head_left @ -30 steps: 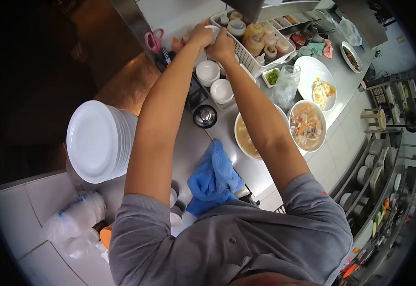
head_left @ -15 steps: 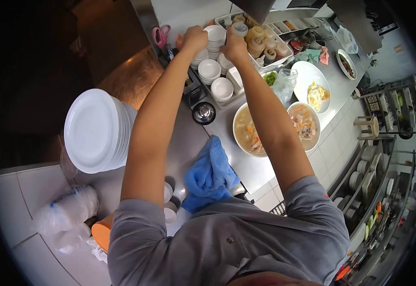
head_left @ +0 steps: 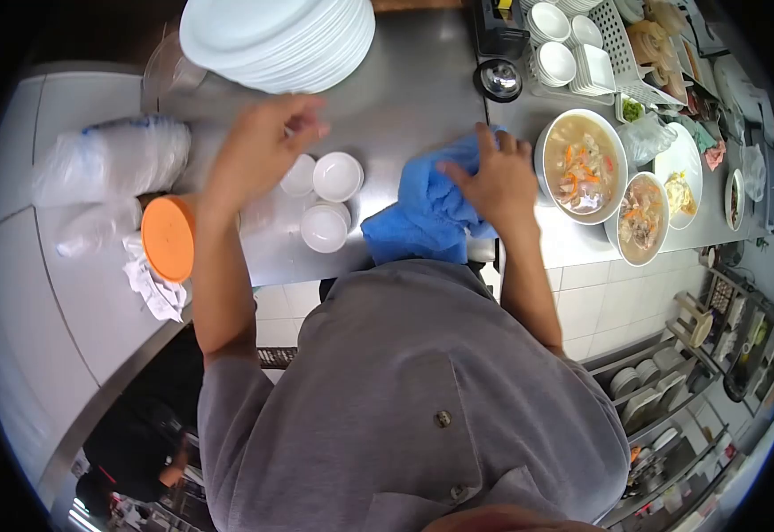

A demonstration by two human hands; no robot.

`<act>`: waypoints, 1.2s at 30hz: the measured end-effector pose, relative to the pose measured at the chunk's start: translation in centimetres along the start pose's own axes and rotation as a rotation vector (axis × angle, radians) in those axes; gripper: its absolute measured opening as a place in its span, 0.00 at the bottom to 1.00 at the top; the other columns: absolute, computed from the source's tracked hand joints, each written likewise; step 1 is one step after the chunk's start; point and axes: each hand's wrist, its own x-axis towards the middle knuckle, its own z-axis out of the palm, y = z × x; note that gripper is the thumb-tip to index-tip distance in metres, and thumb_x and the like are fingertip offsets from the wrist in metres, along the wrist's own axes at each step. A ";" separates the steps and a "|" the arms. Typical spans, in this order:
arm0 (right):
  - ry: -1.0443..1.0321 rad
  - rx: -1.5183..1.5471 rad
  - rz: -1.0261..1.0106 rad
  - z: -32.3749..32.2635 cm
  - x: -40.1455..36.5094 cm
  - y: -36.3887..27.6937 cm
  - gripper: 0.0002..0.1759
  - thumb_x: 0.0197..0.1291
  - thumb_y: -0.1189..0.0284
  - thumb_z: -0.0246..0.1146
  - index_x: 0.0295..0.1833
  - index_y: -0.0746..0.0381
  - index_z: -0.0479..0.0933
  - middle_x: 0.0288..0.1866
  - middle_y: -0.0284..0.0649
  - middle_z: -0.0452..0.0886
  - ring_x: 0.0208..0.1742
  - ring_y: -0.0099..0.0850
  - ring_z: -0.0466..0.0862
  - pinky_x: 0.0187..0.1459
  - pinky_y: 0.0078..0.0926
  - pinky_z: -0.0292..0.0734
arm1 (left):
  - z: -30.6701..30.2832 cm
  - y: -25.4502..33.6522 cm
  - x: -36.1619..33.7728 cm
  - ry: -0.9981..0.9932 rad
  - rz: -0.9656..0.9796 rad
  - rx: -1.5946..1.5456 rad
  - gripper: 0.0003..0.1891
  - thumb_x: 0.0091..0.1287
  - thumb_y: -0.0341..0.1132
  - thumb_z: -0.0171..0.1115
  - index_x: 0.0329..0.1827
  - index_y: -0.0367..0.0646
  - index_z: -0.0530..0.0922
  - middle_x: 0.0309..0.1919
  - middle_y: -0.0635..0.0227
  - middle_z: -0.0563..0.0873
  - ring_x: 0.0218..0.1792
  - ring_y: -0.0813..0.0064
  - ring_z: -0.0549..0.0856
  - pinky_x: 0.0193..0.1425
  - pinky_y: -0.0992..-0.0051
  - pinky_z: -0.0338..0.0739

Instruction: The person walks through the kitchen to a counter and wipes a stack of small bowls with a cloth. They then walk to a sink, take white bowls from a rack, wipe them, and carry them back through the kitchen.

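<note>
1. The counter (head_left: 422,80) is steel and carries everything named here. The person leans over its front edge.
2. The plates (head_left: 271,35) sit in a tilted stack at the back edge, with no hand on them.
3. The cloth (head_left: 418,217) lies crumpled at the front edge, between the cups and the bowls.
   - Its long axis slants from the front edge back toward the bowls, with the broader end nearest the person.
   - The right hand (head_left: 493,182) rests flat on its far end, fingers spread, pressing rather than gripping.
   - This looks like wiping under way, though I cannot tell how much of the steel is already wiped.
4. Two bowls (head_left: 582,164) stand side by side just right of the cloth, both full of soup (that part looks finished).
5. Three cups (head_left: 338,176) stand mouth up near the front edge, left of the cloth, with nothing in them yet.
   - The left hand (head_left: 258,146) hovers between them and the plates, fingers half curled.
   - Its palm is hidden, so I cannot tell whether it grasps anything.
</note>
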 end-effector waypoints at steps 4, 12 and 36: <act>-0.072 0.088 0.030 4.5 -2.5 0.4 0.19 0.51 0.66 0.71 0.47 0.63 0.79 0.49 0.52 0.80 0.51 0.54 0.78 0.47 0.48 0.78 | 8.0 -4.5 -3.0 0.144 -0.002 0.320 0.34 0.59 0.44 0.72 0.66 0.38 0.72 0.54 0.49 0.81 0.55 0.55 0.80 0.60 0.61 0.73; 0.132 0.482 -0.052 1.9 -0.5 2.0 0.20 0.48 0.85 0.60 0.49 0.62 0.78 0.47 0.52 0.78 0.48 0.54 0.78 0.49 0.45 0.75 | 13.9 -3.6 0.3 0.148 -0.136 0.406 0.46 0.48 0.41 0.76 0.69 0.30 0.64 0.59 0.41 0.74 0.60 0.41 0.72 0.67 0.55 0.68; -0.042 0.259 -0.875 8.0 4.0 -2.0 0.15 0.46 0.73 0.65 0.44 0.61 0.79 0.43 0.41 0.78 0.52 0.38 0.77 0.54 0.40 0.70 | 14.8 -6.5 6.5 0.323 0.403 0.048 0.26 0.59 0.23 0.57 0.64 0.35 0.72 0.56 0.42 0.80 0.53 0.41 0.81 0.59 0.58 0.75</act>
